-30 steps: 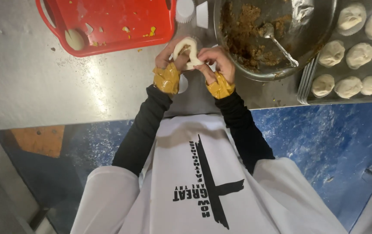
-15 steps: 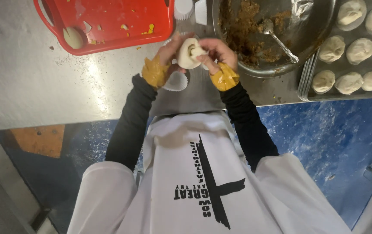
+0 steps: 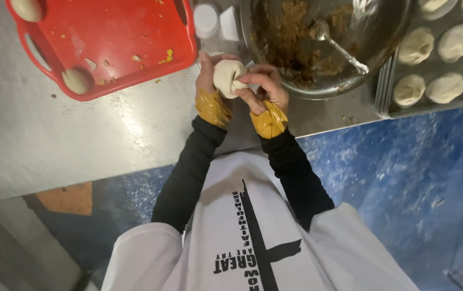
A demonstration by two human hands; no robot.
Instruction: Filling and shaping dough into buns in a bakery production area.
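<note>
The left hand (image 3: pixel 208 73) cups a pale dough ball (image 3: pixel 228 77) from below and behind, fingers curled round it so it sits steady above the steel counter (image 3: pixel 97 134). The right hand (image 3: pixel 264 89) closes on the ball's near side, its fingertips (image 3: pixel 242 82) pinching the gathered folds, which looks like sealing the dough over a filling, though the seam itself is too small to read clearly. Both hands hold the ball just beside the metal mixing bowl (image 3: pixel 318 89), close enough that the brown filling (image 3: pixel 291 27) and the spoon (image 3: pixel 339 46) resting in it stay within reach. To the right of the bowl lies a baking tray (image 3: pixel 447 102) with finished dough rounds (image 3: pixel 415 46) in rows. To the left of the bowl sits a red plastic tray (image 3: pixel 113 37), crumb-strewn, with dough pieces at its edge. White paper cups (image 3: pixel 207 16) stand between the red tray and the bowl.
</note>
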